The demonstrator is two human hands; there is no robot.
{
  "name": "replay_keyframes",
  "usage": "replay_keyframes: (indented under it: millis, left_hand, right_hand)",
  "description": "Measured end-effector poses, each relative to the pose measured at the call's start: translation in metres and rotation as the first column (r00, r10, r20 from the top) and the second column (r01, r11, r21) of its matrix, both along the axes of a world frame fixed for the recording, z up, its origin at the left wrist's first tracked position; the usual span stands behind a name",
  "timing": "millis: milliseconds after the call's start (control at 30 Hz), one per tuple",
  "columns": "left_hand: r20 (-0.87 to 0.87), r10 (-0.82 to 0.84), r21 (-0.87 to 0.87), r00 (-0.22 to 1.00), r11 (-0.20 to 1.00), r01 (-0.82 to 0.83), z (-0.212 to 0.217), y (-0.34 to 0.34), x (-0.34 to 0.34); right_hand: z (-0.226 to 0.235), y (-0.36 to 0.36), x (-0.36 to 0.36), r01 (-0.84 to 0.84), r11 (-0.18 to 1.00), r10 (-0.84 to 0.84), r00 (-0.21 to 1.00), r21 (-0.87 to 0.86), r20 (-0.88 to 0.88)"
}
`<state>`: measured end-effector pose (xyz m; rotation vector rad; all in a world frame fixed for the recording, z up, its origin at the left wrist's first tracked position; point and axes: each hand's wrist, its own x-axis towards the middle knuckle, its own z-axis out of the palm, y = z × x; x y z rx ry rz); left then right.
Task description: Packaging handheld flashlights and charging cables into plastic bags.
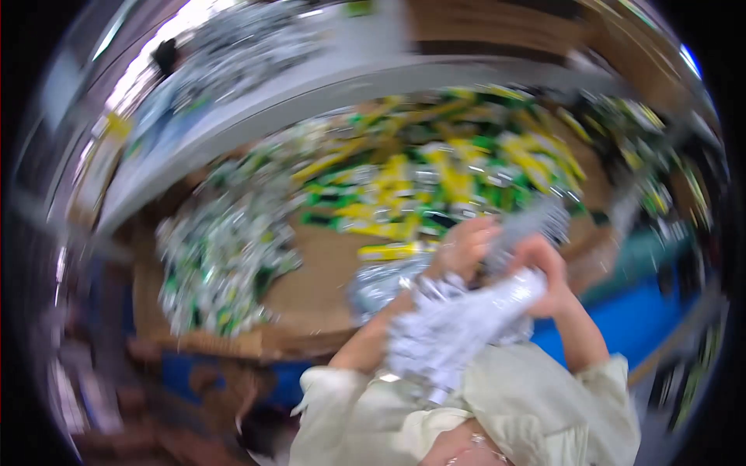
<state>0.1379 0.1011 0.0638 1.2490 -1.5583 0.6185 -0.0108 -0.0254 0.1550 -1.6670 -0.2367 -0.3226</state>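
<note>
Head view, white bundle [462,321], slanting up rightward

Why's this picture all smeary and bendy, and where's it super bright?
Head view: what looks like motion blur smears the left hand, right hand and yellow packages; head view: the white ledge bows, likely from the fisheye lens; head view: glare whitens the upper left, glints speckle the clear packets.

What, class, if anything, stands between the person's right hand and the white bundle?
Nothing visible does: the right hand appears to touch the upper end of the white bundle. The blurred grey item sits beyond the bundle, between the two hands, so it does not block that contact.
</note>
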Motion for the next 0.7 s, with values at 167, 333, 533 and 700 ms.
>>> replay_keyframes:
  millis: [167,333,533,700]
  left_hand:
    - [-0.855,-0.385,-0.250,0.348,0.893,0.374,0.092,0.046,0.031]
    - [-0.879,-0.463,-0.256,0.118,0.665,0.701,0.144,0.084,-0.031]
    - [-0.502,0.375,0.555,0.779,0.831,-0.042,-0.043,0.048,-0.039]
    - [-0.125,0.758,0.465,0.640,0.615,-0.637,-0.067,0.099,0.056]
  right_hand:
    - [0.005,-0.016,0.001,0.250,0.946,-0.290,0.938,-0.208,-0.188]
    - [-0.015,-0.052,0.033,0.460,0.869,-0.477,0.877,-0.182,-0.063]
    - [0.002,-0.089,0.036,0.485,0.875,-0.483,0.871,-0.002,0.088]
    - [0.022,-0.061,0.027,0.267,0.927,-0.250,0.963,-0.263,0.099]
